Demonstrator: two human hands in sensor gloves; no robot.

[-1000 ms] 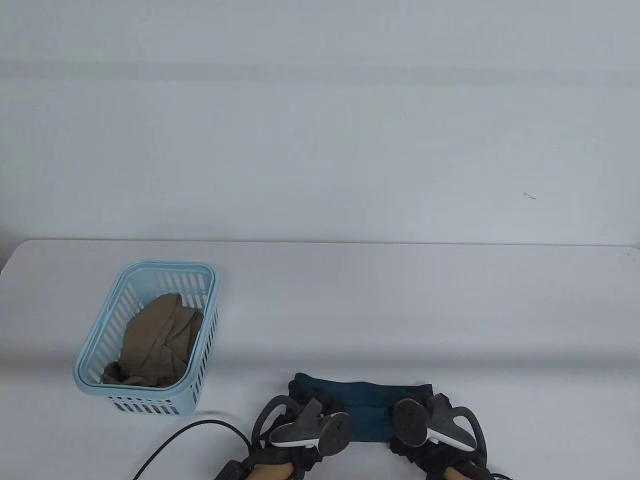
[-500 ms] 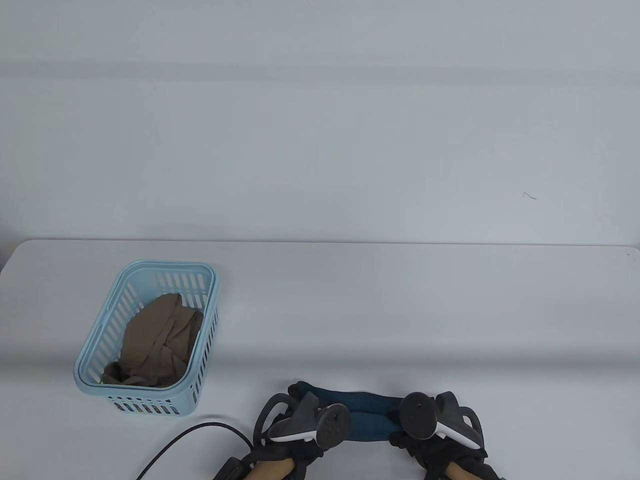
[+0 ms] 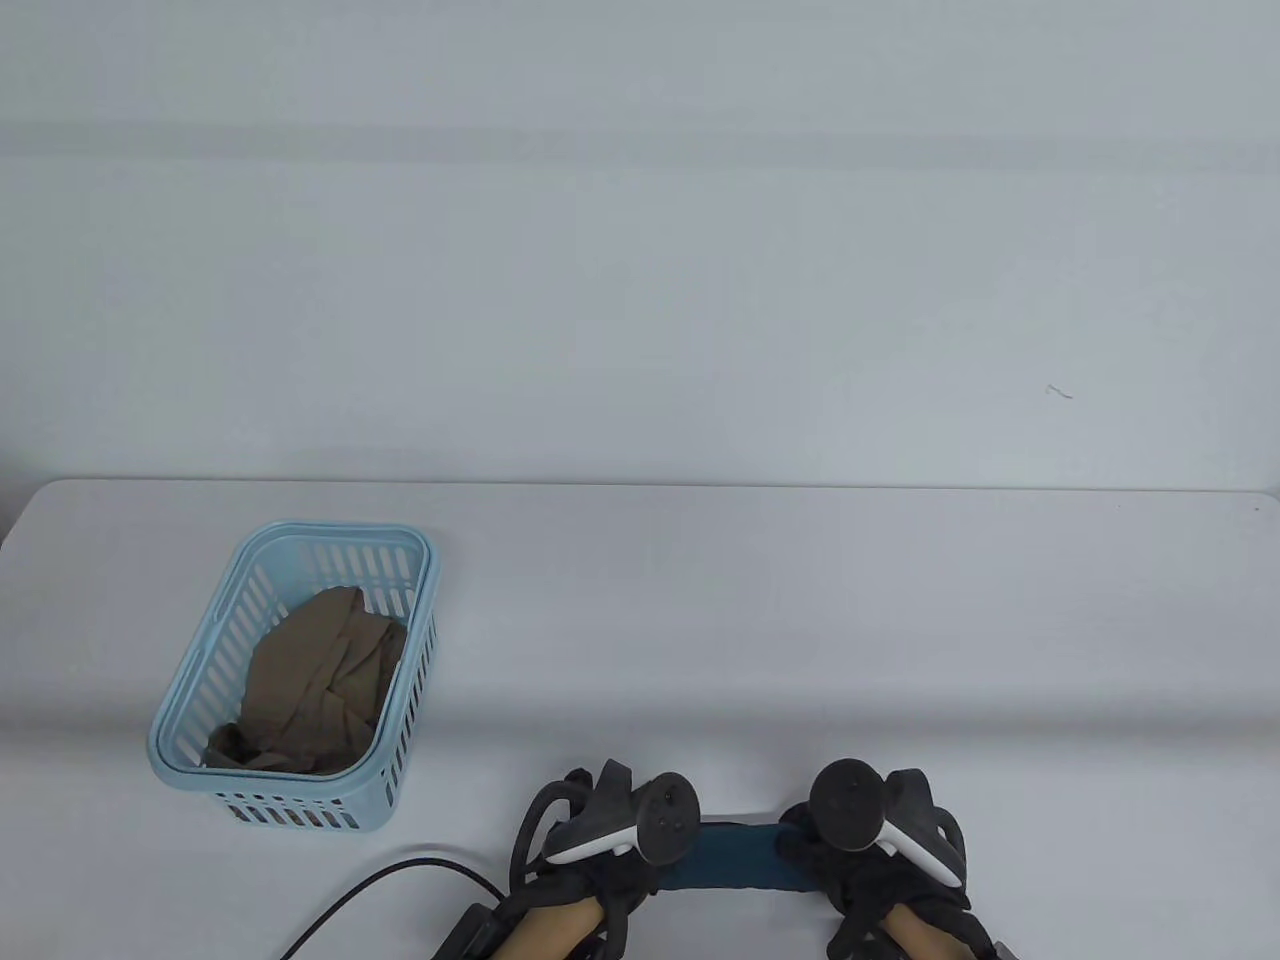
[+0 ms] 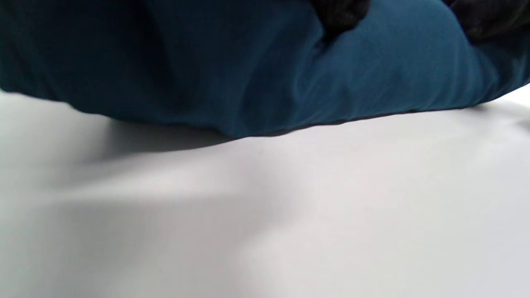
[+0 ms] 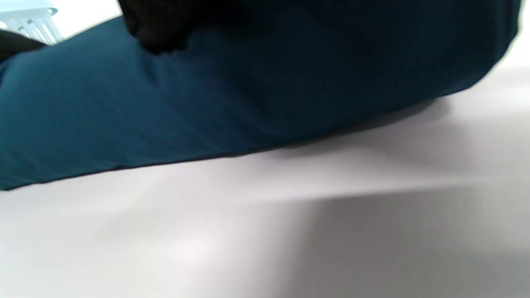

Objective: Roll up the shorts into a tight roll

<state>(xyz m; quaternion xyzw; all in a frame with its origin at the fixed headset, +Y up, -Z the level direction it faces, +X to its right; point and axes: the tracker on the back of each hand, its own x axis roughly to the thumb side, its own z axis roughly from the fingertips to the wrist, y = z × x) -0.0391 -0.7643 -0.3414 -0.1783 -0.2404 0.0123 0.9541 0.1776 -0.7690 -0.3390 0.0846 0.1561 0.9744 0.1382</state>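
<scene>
The teal shorts (image 3: 738, 860), soft and springy, lie rolled on the table (image 3: 800, 620). The left hand (image 3: 600, 850) and right hand (image 3: 870, 850) press one end each, fingers curled over it; any let-up would likely loosen the roll.

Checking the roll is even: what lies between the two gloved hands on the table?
In the table view, the left hand and right hand press a rolled teal fabric shorts; only its middle stretch shows between them.

The shorts (image 3: 735, 858) were plain dark teal. At the frame's left, the slotted basket (image 3: 240, 800) was pale blue, its crumpled garment (image 3: 315, 675) olive-brown. The gloves (image 3: 865, 885) were black.
</scene>
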